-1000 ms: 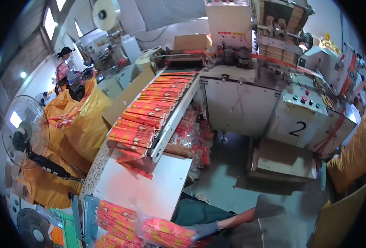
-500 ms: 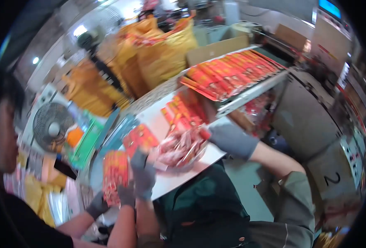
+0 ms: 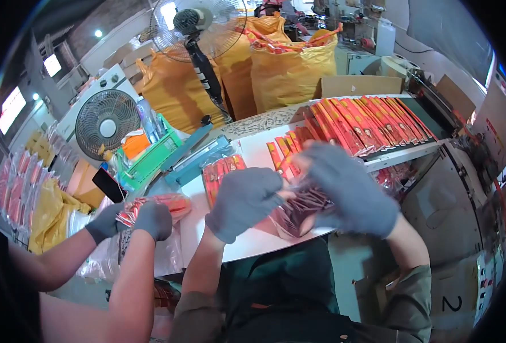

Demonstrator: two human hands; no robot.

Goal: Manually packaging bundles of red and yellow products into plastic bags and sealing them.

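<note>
White table (image 3: 247, 240): spans the centre, under my hands.
Conveyor packets (image 3: 367, 123): red rows at 1 o'clock.
Right hand (image 3: 350, 188): grey-gloved, clenched on the bundle's right side.
Left hand (image 3: 244, 200): grasping its left.
Packet bundle (image 3: 298, 208): between my gloves, over the table edge.
Co-worker's hands (image 3: 133, 220): 9 o'clock, holding a red pack.

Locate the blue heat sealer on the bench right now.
Head view, centre-left: the blue heat sealer sits at the white table's far left corner, below the standing fan, just left of loose red packets.

Single head-worn fisheye view, looking steeply down, close over white table (image 3: 253, 243)
</note>
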